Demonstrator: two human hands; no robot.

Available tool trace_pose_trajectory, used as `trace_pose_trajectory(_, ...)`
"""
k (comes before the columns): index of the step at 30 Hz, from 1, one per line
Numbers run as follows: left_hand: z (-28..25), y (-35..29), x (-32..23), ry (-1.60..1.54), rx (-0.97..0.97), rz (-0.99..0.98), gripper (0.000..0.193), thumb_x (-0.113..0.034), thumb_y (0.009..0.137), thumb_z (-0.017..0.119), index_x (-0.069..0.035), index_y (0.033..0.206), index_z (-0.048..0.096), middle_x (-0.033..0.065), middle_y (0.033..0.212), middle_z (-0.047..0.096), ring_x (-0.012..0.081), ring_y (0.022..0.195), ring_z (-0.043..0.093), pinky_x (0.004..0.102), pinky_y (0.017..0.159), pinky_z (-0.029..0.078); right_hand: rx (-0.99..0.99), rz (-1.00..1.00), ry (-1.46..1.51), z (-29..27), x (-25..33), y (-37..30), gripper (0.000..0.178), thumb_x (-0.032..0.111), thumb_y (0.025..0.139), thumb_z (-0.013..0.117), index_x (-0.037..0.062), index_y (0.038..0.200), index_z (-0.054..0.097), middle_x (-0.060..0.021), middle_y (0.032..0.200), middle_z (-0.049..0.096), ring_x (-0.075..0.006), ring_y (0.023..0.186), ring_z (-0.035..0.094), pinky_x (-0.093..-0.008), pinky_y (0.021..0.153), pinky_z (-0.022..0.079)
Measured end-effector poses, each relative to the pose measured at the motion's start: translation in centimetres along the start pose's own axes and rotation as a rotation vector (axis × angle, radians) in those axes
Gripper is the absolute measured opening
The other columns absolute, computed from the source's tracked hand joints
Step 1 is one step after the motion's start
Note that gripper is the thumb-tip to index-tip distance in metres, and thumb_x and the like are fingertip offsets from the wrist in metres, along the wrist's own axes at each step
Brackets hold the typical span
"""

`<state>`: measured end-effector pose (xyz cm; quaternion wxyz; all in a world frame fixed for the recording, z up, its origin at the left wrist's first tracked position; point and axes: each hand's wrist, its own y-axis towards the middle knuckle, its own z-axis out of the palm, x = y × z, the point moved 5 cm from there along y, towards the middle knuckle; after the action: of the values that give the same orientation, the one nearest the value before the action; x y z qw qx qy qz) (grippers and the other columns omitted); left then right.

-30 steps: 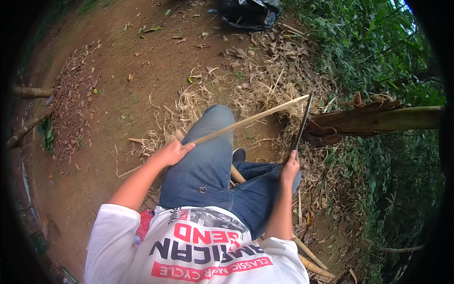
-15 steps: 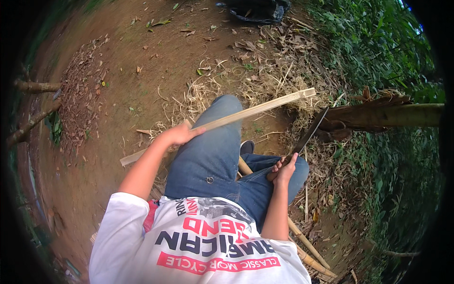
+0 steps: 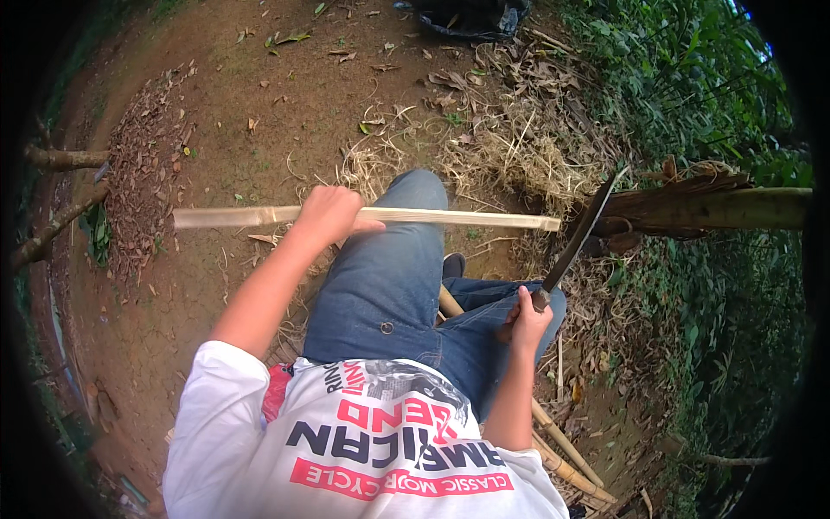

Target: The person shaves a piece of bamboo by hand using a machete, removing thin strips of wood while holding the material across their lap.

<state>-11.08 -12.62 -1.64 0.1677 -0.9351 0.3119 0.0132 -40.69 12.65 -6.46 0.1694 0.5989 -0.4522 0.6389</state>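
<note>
The left hand [image 3: 332,214], its forearm [image 3: 270,290] slanting toward one o'clock, clasps a pale strip [image 3: 458,218]; the right hand [image 3: 527,323], pointing near twelve, grips a knife [image 3: 571,255].

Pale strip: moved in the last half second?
Yes: the strip swung, its right end dropping in view from above the trunk to roughly level with it.

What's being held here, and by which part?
The left grip holds a pale strip near its middle; the right grip holds a long dark knife by its handle.
</note>
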Motion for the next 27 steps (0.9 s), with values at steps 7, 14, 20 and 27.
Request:
trace_pose_trajectory(7, -3.2, 1.0, -1.0, 0.150, -0.019, 0.318, 0.068, -0.073, 0.071, 0.060, -0.006, 0.066, 0.068, 0.0135, 0.060, 0.062, 0.0334, 0.065, 0.066, 0.0428, 0.060, 0.052, 0.159, -0.182, -0.341, 2.6, 3.8, 0.7, 0.016, 0.011, 0.082, 0.072, -0.0003, 0.075, 0.063, -0.0025, 0.058, 0.059, -0.0086, 0.049, 0.052, -0.0264, 0.048, 0.041)
trace_pose_trajectory(14, -7.9, 1.7, -2.0, 0.197, -0.062, 0.422, 0.065, -0.071, 0.072, 0.059, -0.007, 0.063, 0.065, 0.0118, 0.054, 0.058, 0.0317, 0.059, 0.065, 0.0406, 0.057, 0.051, 0.225, -0.295, -0.499, 5.0, 4.6, 1.8, 0.032, 0.011, 0.076, 0.075, -0.0022, 0.105, 0.070, -0.0082, 0.081, 0.069, -0.0141, 0.076, 0.062, -0.0310, 0.074, 0.050)
trace_pose_trajectory(20, -10.7, 3.6, -2.3, 0.324, 0.114, 0.335, 0.054, -0.063, 0.071, 0.067, -0.009, 0.074, 0.065, 0.0049, 0.068, 0.063, 0.0214, 0.072, 0.068, 0.0382, 0.065, 0.053, 0.302, -0.298, -0.775, 6.7, 7.0, 0.1, 0.028, 0.023, 0.075, 0.075, -0.0040, 0.075, 0.065, -0.0182, 0.059, 0.057, -0.0285, 0.053, 0.056, -0.0394, 0.058, 0.045)
trace_pose_trajectory(27, -13.7, 2.8, -3.4, -0.133, -0.782, 0.416, 0.039, -0.027, 0.074, 0.081, -0.009, 0.101, 0.060, 0.0098, 0.115, 0.055, 0.0301, 0.112, 0.054, 0.0423, 0.099, 0.044, 0.342, -0.088, -0.453, 8.2, 6.6, 0.8, 0.022, 0.015, 0.077, 0.076, -0.0015, 0.070, 0.064, -0.0037, 0.059, 0.058, -0.0120, 0.053, 0.051, -0.0319, 0.053, 0.042)
